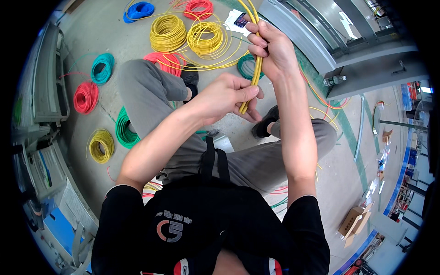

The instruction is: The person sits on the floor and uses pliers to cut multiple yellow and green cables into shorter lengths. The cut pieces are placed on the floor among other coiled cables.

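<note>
Above the floor (339, 183), both hands (227, 94) (275, 48) close around yellow wires (256, 75) (nearby carton (352, 221), contents unclear).

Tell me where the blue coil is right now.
In the head view, the blue coil lies on the floor near the top, left of centre, just up and left of the thick yellow coil.

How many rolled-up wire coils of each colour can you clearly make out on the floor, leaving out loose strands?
Blue coil: 1
Red or pink coils: 3
Yellow coils: 3
Green or teal coils: 3
Total: 10
</note>
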`<state>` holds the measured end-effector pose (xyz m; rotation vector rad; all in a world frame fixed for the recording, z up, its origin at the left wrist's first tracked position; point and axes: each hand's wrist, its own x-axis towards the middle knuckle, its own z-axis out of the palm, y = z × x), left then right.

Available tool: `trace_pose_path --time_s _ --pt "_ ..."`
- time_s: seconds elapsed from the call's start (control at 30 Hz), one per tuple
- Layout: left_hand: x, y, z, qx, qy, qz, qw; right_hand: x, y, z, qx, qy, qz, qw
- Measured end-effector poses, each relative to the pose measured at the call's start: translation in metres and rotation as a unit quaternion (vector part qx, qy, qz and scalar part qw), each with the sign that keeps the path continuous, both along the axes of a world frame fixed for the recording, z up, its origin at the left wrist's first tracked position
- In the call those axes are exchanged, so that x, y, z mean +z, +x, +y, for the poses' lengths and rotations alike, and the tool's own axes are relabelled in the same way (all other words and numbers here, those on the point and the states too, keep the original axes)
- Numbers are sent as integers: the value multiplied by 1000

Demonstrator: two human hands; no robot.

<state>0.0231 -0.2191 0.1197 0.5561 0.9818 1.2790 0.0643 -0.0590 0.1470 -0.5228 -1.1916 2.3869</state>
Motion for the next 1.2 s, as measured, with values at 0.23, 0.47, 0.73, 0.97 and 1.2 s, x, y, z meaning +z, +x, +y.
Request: trace_pose_path --time_s 0.23,0.47,0.73,0.97,1.2 --pt "-43 33 2 -29 54 31 998 -8 33 -12 17 58 -98 993" --pt "9 -29 9 316 118 70 939 7 139 -73 -39 283 -206 936" --pt "15 2 -17 270 89 -108 953 -10 199 -121 18 431 -195 881" --pt "8 23 -14 215 120 -196 949 -13 229 -131 25 333 -211 919" --pt "-5 54 -10 185 142 -212 949 -6 264 -130 74 197 -285 935"
